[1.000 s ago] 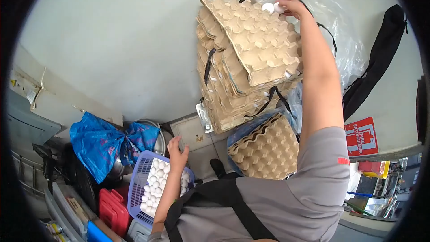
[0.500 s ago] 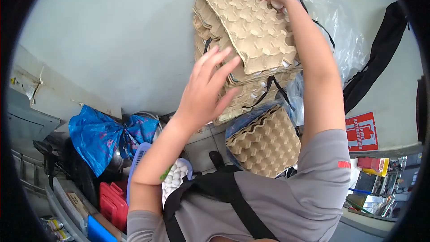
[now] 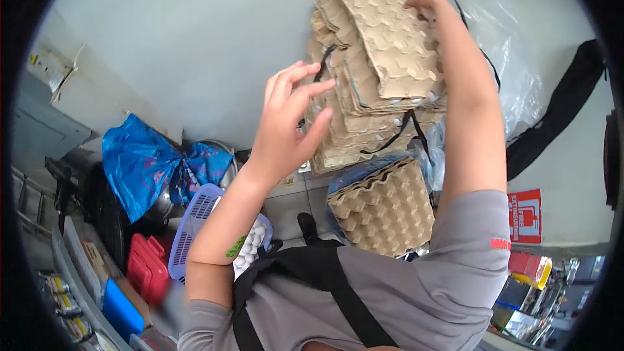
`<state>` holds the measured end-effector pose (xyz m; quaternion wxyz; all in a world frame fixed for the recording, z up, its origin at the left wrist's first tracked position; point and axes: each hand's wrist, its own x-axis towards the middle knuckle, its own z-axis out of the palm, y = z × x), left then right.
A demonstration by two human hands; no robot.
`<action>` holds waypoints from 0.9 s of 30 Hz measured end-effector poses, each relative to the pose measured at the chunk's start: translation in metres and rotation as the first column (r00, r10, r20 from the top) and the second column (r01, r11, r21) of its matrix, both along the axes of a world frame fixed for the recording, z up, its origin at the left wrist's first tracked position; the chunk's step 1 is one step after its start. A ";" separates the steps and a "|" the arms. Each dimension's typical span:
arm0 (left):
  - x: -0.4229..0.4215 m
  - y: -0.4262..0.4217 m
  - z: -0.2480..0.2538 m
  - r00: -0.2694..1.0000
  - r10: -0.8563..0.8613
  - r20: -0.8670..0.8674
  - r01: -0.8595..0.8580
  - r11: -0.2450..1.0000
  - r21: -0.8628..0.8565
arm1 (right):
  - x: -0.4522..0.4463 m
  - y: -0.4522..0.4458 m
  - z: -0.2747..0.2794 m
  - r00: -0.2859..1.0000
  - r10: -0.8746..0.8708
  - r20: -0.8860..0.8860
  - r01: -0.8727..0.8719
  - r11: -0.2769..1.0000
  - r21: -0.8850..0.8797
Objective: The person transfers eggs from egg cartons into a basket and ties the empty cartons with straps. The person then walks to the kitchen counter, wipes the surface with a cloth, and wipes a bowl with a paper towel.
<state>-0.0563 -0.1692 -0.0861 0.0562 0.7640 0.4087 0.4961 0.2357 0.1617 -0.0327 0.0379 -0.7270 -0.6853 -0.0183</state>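
Note:
A tall stack of cardboard egg trays stands against the wall, tied with black straps. My right hand is at the far right corner of the top tray, its fingers curled; whether an egg is in them is hidden. My left hand is raised with fingers spread at the stack's left side, holding nothing. White eggs lie in a purple basket below, partly covered by my left forearm. Another pile of empty trays sits in a blue bag beneath the stack.
A blue plastic bag covers metal pots at the left. Nearby are a red container and a blue panel. Clear plastic and a long black bag hang at the right, above a fire extinguisher sign.
My left hand has risen from the basket to the stack's left side. The white eggs seen at my right hand are no longer visible there. The view has shifted slightly.

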 end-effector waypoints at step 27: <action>-0.158 -0.501 -0.305 0.337 0.932 -0.137 -0.437 0.026 -0.899 | -0.518 -0.466 -0.559 0.531 0.778 -0.337 -0.840 0.535 -0.089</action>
